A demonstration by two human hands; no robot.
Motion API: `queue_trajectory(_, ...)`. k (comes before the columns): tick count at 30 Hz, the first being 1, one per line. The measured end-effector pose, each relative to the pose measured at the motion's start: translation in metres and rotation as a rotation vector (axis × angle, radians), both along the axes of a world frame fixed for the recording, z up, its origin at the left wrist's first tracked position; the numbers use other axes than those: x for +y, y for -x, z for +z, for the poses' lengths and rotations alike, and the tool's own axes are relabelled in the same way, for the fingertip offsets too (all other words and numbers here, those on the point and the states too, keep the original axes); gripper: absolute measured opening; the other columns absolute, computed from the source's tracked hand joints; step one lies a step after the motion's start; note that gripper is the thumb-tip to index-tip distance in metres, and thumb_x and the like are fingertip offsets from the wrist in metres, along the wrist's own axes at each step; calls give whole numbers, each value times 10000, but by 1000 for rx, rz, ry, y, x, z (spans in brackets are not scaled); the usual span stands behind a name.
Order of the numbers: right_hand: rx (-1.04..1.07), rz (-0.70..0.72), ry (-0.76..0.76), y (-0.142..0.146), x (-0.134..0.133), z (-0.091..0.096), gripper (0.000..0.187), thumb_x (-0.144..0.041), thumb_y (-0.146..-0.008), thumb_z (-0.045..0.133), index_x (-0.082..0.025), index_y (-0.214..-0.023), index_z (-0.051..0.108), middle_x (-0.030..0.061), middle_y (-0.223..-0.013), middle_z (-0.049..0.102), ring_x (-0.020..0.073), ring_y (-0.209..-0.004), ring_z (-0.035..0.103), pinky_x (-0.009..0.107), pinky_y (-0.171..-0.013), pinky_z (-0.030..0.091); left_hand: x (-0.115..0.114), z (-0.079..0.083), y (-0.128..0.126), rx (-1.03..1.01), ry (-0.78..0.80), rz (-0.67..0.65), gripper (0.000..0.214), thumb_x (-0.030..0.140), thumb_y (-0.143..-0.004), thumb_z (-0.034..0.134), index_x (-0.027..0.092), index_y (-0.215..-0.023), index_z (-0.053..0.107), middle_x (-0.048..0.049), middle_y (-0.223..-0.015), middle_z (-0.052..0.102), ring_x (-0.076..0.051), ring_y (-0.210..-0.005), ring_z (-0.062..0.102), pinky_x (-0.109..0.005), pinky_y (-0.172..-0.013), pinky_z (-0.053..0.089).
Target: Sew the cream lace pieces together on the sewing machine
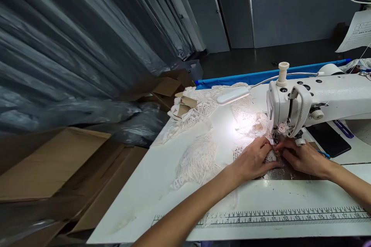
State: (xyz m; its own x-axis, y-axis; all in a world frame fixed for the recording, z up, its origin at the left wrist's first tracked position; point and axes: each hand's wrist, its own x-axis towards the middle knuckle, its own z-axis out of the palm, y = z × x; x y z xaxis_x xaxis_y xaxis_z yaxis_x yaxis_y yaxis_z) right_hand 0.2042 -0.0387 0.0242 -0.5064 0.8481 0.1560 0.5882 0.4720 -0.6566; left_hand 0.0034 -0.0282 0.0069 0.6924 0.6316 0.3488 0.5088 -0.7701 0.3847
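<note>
Close to the presser foot of a white sewing machine (339, 94), my left hand (256, 156) has its fingers closed on a piece of white lace fabric (271, 156). My right hand (303, 158) is on the other side of the foot, fingers bent together with the tips at the fabric edge. Just what those fingertips pinch is too small to make out. More lace, pale pink in part, bunches behind the foot under bright light. The needle tip is hidden by the machine head and my fingers.
Several lace pieces (195, 158) lie left of the machine. A small lamp (233, 95) shines over the table. A black phone (329, 139) and a purple tool (344, 128) lie at right. A printed ruler (278, 218) runs along the front edge. Cardboard boxes (55, 162) stand left.
</note>
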Motion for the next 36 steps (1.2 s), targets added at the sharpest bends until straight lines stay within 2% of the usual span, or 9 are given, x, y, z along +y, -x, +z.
queue_trajectory(5,100,-162,106,4,1,-15,269,-259,-831,406,-187,-940,641,29,-770,656,181,-685,611,318,-694,499,-9,-5,-1,-87,41,-19,250,180,-965,348,113,-873,571,-85,-834,599,-153,-761,591,-287,-675,537)
queue_trajectory(9,33,3,140,-2,-2,-17,346,-272,-823,480,-196,-1139,598,8,-742,604,140,-584,550,260,-568,452,-12,4,4,-215,241,40,146,156,-915,432,143,-922,577,-43,-794,628,-126,-676,585,-256,-615,504)
queue_trajectory(11,-25,52,126,-3,-2,-15,343,-233,-813,486,-213,-1136,601,11,-774,593,130,-582,539,246,-550,430,-11,7,5,-246,318,41,190,105,-867,439,155,-883,622,-52,-830,650,-128,-719,604,-255,-650,497)
queue_trajectory(13,-53,28,125,-2,-2,-13,275,-229,-829,479,-211,-1063,620,17,-796,593,128,-582,535,244,-541,415,-11,7,4,-262,390,62,246,59,-802,440,162,-849,658,-54,-853,665,-125,-731,607,-246,-655,485)
queue_trajectory(17,-45,-42,149,6,-3,-11,191,-276,-872,465,-192,-924,628,16,-754,585,127,-561,522,247,-517,394,-14,6,-1,-249,492,263,130,147,-731,560,167,-815,657,-4,-726,644,-90,-550,501,-222,-532,408)
queue_trajectory(20,-33,-80,163,9,-4,-7,195,-262,-855,468,-183,-945,621,1,-680,553,130,-542,507,249,-506,384,-15,3,-4,-296,588,380,108,262,-753,614,169,-808,615,27,-636,594,-85,-519,461,-212,-503,369)
queue_trajectory(25,47,-69,237,7,-5,0,227,-298,-823,487,-181,-974,609,-27,-598,516,127,-521,493,244,-496,388,-13,-3,-4,-467,802,326,243,280,-775,617,179,-968,509,-4,-786,667,-96,-584,524,-217,-550,401)
queue_trajectory(30,113,-82,247,8,-6,-3,256,-391,-836,477,-190,-875,631,-17,-608,552,132,-543,511,249,-499,400,-13,0,-4,-437,788,328,261,253,-770,603,184,-994,491,2,-790,676,-78,-537,452,-217,-538,368)
queue_trajectory(36,164,-130,187,12,-6,-13,244,-386,-819,478,-187,-795,618,8,-655,616,148,-569,543,269,-527,423,-14,3,-4,-384,732,327,255,239,-774,576,182,-1006,486,15,-778,679,-68,-507,374,-213,-515,348)
